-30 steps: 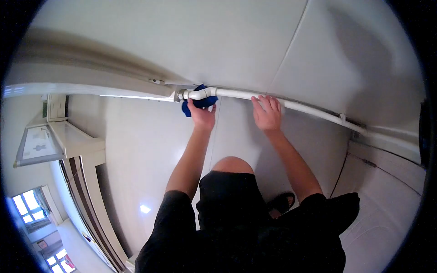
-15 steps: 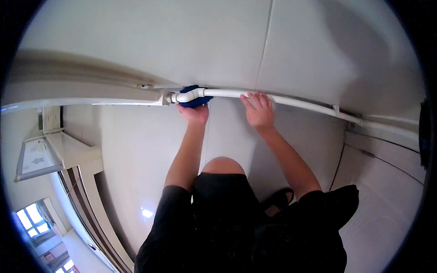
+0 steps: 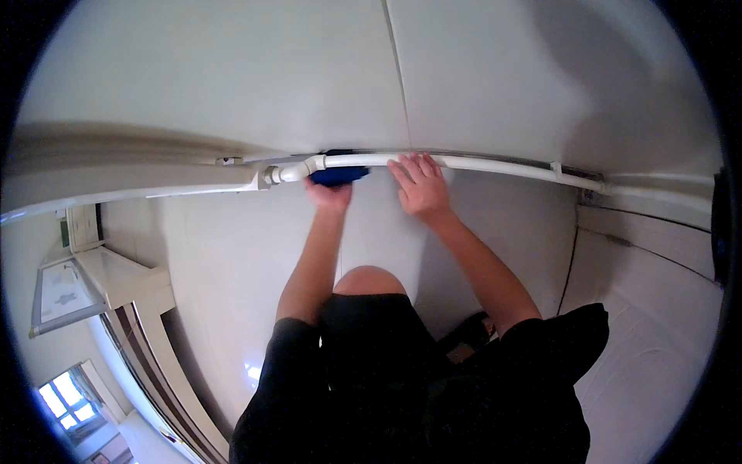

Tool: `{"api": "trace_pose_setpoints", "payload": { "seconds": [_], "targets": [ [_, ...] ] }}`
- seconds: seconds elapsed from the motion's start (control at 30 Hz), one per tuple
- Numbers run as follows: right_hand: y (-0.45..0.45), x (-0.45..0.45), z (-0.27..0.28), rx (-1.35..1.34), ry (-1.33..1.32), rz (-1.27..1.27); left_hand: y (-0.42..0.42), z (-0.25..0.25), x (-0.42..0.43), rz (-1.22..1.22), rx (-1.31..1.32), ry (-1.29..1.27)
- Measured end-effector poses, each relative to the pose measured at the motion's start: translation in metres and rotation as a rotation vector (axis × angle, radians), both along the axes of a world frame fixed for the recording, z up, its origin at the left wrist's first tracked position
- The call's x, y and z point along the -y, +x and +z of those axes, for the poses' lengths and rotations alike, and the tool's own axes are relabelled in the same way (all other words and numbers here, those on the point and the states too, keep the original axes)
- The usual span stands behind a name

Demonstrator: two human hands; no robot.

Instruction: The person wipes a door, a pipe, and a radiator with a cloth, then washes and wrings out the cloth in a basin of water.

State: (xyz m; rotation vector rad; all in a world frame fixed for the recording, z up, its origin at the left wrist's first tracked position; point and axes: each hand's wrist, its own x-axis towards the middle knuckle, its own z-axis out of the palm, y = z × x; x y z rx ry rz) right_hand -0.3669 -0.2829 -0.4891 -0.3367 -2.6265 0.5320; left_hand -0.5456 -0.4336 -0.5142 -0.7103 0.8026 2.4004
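While the cloth (image 3: 340, 177) looks dark blue, the slim pipe (image 3: 495, 165) is white.

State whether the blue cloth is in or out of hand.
In: the left hand grips the blue cloth behind the white pipe.

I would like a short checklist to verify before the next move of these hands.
1. Left hand holding the blue cloth: ok.
2. Cloth placed at the white pipe: ok, it shows on both sides.
3. Right hand at the pipe: ok, fingers lie across it.
4. Pipe free between cloth and bracket: not ok, the right hand is there.
5. Pipe's far side clean: cannot tell, hidden.
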Motion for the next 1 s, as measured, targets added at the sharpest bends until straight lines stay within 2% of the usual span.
{"api": "trace_pose_setpoints", "payload": {
  "seconds": [0.03,0.07,0.17,0.27,0.43,0.57,0.63,0.73,0.77,0.83,0.93,1.0],
  "targets": [
    [0.0,-0.001,0.0,0.004,0.003,0.004,-0.009,-0.001,0.015,0.0,-0.046,0.084],
    [-0.001,-0.001,0.0,0.019,-0.007,0.01,-0.028,-0.037,0.039,0.047,-0.13,0.146],
    [0.0,-0.001,0.0,0.04,-0.036,0.023,-0.06,-0.014,0.077,0.216,-0.14,0.205],
    [-0.002,0.003,-0.004,0.003,-0.037,0.012,-0.043,0.014,0.074,0.212,-0.125,0.064],
    [-0.006,0.005,-0.012,-0.121,0.027,-0.032,-0.017,0.019,0.082,0.181,-0.186,-0.052],
    [-0.004,0.005,-0.006,-0.096,0.043,-0.047,-0.007,0.032,0.121,0.123,-0.192,-0.173],
    [-0.006,0.006,-0.008,-0.109,0.07,-0.057,-0.024,0.016,0.151,0.087,-0.134,-0.232],
    [-0.005,0.004,-0.009,-0.046,0.067,-0.016,-0.066,-0.022,0.179,0.124,0.009,-0.109],
    [-0.006,0.005,-0.011,-0.05,0.093,-0.018,-0.078,-0.029,0.178,0.107,-0.038,-0.095],
    [-0.006,0.004,-0.013,-0.053,0.148,-0.028,-0.091,-0.006,0.151,0.121,-0.144,-0.027],
    [-0.006,0.001,-0.013,-0.048,0.217,-0.009,-0.102,0.017,0.121,0.32,-0.034,0.096],
    [-0.008,-0.003,-0.017,-0.088,0.264,0.012,-0.099,0.011,0.125,0.305,-0.077,0.06]
  ]
}}
